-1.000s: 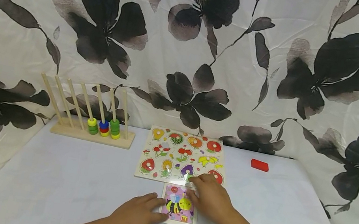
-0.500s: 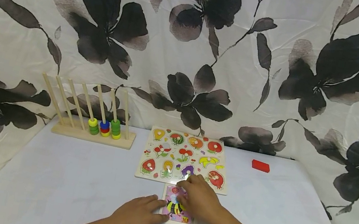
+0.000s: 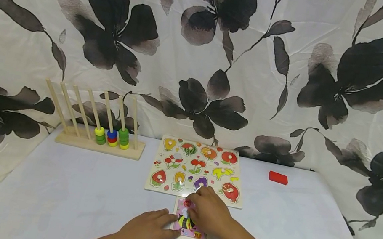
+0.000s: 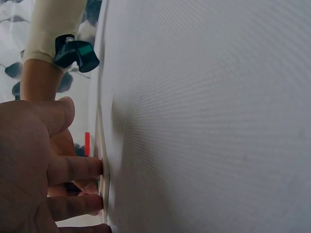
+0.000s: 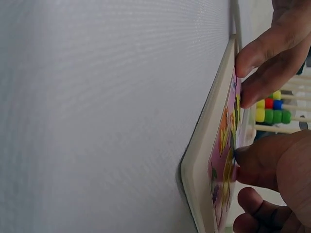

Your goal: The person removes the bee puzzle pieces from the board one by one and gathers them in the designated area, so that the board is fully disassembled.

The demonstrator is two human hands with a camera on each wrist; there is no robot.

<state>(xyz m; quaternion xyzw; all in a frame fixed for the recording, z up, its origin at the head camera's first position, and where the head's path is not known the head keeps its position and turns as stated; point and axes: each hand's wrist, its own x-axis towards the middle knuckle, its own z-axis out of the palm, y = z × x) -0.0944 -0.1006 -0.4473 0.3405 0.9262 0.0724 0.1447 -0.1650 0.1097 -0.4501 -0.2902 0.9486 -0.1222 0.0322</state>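
A small jigsaw puzzle (image 3: 185,223) with a bee picture on pink lies in a pale wooden frame near me. My left hand (image 3: 146,233) is on its left side, fingers extended, two of them touching the puzzle. Over the upper right of the picture is my right hand (image 3: 211,212), which covers the bee's yellow head. In the right wrist view, the thumb and a finger of the right hand (image 5: 272,162) meet the puzzle's face (image 5: 226,145), while other fingers curl in above it. Whether they pinch a piece is hidden.
Just beyond lies a fruit knob-puzzle board (image 3: 182,171). A wooden peg stand (image 3: 98,146) with several coloured rings is at the back left. A red block (image 3: 278,177) lies at the back right. The white tabletop (image 3: 87,186) ends at a floral cloth (image 3: 193,107).
My right hand has moved left over the puzzle, uncovering the pomegranate on the fruit board and covering the bee's head. My left hand has stayed in place.
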